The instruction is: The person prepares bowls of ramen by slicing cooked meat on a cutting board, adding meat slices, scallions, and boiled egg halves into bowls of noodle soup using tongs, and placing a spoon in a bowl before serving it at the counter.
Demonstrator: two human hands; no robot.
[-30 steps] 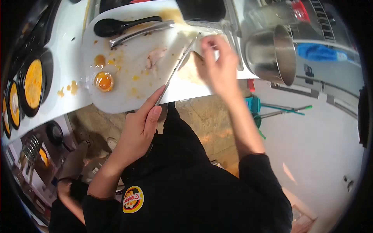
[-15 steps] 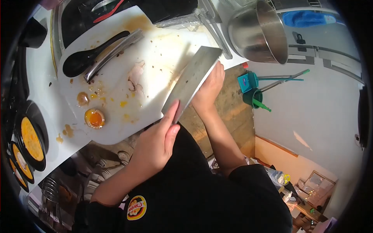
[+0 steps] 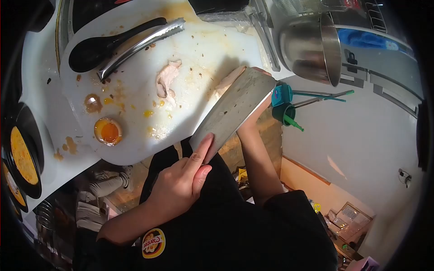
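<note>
My left hand (image 3: 181, 183) is closed round the handle end of a broad cleaver (image 3: 237, 110), its index finger laid along the blade. Most of my right hand (image 3: 255, 118) is behind the blade near its far end, with its fingers largely hidden. A pale slice of meat (image 3: 230, 80) shows beside the blade at the edge of the white cutting board (image 3: 208, 49). Another pale meat piece (image 3: 167, 79) lies mid-board. On the left of the board are a halved egg (image 3: 108, 131), a black ladle (image 3: 88, 53) and metal tongs (image 3: 140, 45).
Bowls of orange food (image 3: 25, 156) stand at the left edge of the counter. A steel pot (image 3: 309, 49) sits at the back right. Beyond the counter, a teal dustpan (image 3: 281, 95) and a green container (image 3: 284, 113) stand low on the right.
My right hand has gone from above the board to behind the cleaver. The blade, first seen edge-on, has turned its broad face to view. The camera view has shifted.
</note>
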